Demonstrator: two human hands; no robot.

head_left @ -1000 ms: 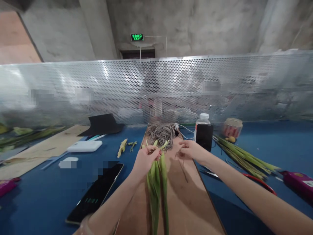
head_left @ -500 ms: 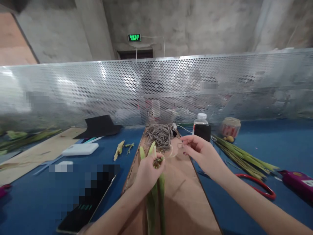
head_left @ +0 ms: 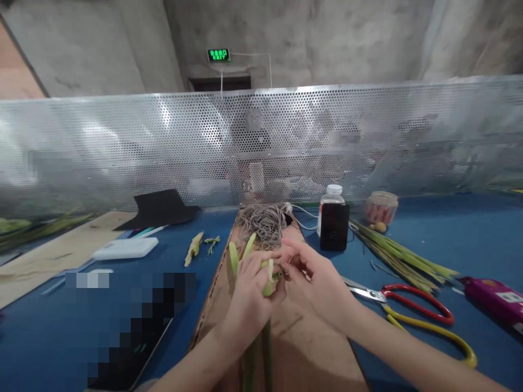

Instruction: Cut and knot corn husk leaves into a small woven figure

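My left hand point(head_left: 249, 296) is closed round a small bunch of green flower stems point(head_left: 261, 348) lying lengthwise on a brown cardboard strip point(head_left: 314, 348); pale green buds point(head_left: 233, 258) stick out above the fingers. My right hand point(head_left: 312, 280) is pressed against the left one at the top of the bunch, its fingers pinched there; a thin string seems to be between them, too small to make out. A tangle of grey-brown string point(head_left: 263, 223) lies at the strip's far end.
Red-and-yellow-handled scissors point(head_left: 412, 307) lie right of the strip, beside a sheaf of green stems point(head_left: 398, 253), a white-capped bottle point(head_left: 332, 204), a black device point(head_left: 334, 234), a jar point(head_left: 381, 208) and a magenta object point(head_left: 492, 291). A phone point(head_left: 122, 359), a white case point(head_left: 125, 247) and plant scraps point(head_left: 194, 247) lie left. A perforated metal screen point(head_left: 122, 147) closes the back.
My right hand came in from the string tangle to meet the left at the top of the bunch. Both hands and the stems drew nearer to me.
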